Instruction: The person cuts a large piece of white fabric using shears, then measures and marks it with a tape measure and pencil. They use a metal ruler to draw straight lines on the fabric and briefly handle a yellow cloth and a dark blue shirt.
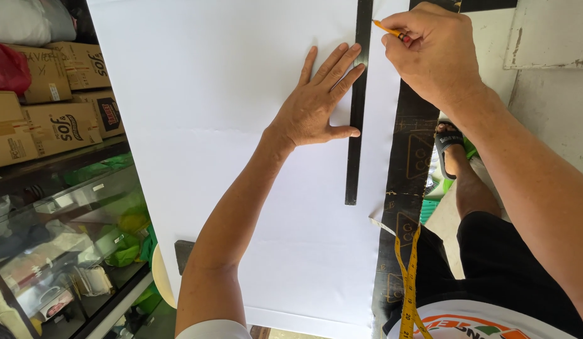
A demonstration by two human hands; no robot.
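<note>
the left hand (316, 107) lies flat on a large white sheet of paper (241, 125), fingers (339, 63) spread open and pointing toward one o'clock, their tips pressing on a long black ruler (356, 125). the ruler runs from twelve o'clock down to six o'clock across the sheet, with the thumb touching its left edge lower down. the right hand (433, 53) sits at two o'clock from the left hand, just beside the ruler's right edge, its fingers closed around a yellow pencil (387, 27); the pencil's tip points to ten o'clock and sits just beside the ruler near the top of the sheet. the paper covers most of a dark worktop (407, 157), which shows as a strip at three o'clock of the ruler. a yellow measuring tape (407, 276) hangs at five o'clock, in front of the person's chest. at nine o'clock, well apart from the hands, cardboard boxes (50, 107) stand on a shelf over a glass display case (65, 238). a foot in a black sandal (448, 147) shows at four o'clock, below the right forearm.
</note>
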